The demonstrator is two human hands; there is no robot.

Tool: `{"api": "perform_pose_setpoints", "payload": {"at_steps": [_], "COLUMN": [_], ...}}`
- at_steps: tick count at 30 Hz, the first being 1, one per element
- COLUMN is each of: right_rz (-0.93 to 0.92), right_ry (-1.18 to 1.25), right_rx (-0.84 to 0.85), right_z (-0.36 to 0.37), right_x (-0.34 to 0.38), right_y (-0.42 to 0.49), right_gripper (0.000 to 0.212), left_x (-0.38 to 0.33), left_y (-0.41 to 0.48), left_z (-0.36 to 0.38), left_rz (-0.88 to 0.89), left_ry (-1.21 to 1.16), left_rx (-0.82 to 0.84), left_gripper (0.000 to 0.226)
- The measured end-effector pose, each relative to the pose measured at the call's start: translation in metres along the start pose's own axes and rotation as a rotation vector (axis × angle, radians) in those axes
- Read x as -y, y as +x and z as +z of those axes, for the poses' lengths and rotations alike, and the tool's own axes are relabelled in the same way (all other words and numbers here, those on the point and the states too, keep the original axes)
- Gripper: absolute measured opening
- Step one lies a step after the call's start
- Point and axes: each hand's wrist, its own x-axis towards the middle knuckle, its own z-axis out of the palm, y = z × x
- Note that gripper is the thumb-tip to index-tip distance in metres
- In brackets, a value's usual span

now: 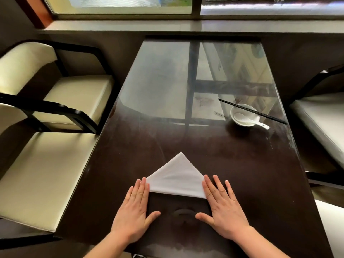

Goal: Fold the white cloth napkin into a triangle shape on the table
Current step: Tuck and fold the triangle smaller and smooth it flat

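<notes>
The white cloth napkin [177, 178] lies flat on the dark glossy table [141, 146], near its front edge. It forms a triangle with the tip pointing away from me. My left hand [135, 209] rests flat on the table, fingers together, touching the napkin's left corner. My right hand [221, 205] lies flat on the other side, its fingertips against the right corner. Both thumbs point inward below the napkin's long edge. Neither hand grips anything.
A white bowl [243, 115] with a white spoon [260, 124] stands at the right, black chopsticks [251, 111] laid across it. Cream-cushioned chairs [46, 174] line the left side, another seat [323, 120] is at the right. A window sill runs along the far end.
</notes>
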Motion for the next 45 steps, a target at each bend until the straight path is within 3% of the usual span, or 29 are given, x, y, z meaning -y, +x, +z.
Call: {"api": "perform_pose_setpoints", "payload": {"at_steps": [6, 13, 26, 32, 36, 40, 45], "right_rz": [0.034, -0.221, 0.030, 0.098, 0.084, 0.071, 0.067], "right_ry": [0.006, 0.112, -0.012, -0.002, -0.011, -0.033, -0.025], "right_rx": [-0.017, 0.062, 0.020, -0.004, -0.032, -0.059, -0.083], "right_z": [-0.016, -0.008, 0.000, 0.004, 0.006, 0.012, 0.017], "right_x": [0.026, 0.123, -0.001, -0.006, -0.007, -0.008, -0.010], "right_y": [0.000, 0.035, -0.035, -0.044, -0.043, -0.040, -0.038], "right_gripper": [0.100, 0.102, 0.096, 0.092, 0.092, 0.092, 0.093], "left_x": [-0.004, 0.001, -0.004, -0.009, -0.033, -0.057, -0.021], "left_y": [0.001, 0.001, 0.001, 0.003, 0.037, 0.088, 0.080], "left_z": [-0.001, 0.004, 0.001, -0.006, -0.029, -0.040, -0.021], "left_rz": [-0.038, -0.007, -0.031, -0.057, 0.061, 0.114, 0.037], "left_ry": [-0.017, -0.015, -0.009, -0.048, -0.132, -0.141, -0.077], "left_rx": [0.014, -0.023, -0.019, -0.005, -0.067, -0.009, -0.006], "left_gripper": [0.092, 0.092, 0.092, 0.091, 0.083, 0.080, 0.082]}}
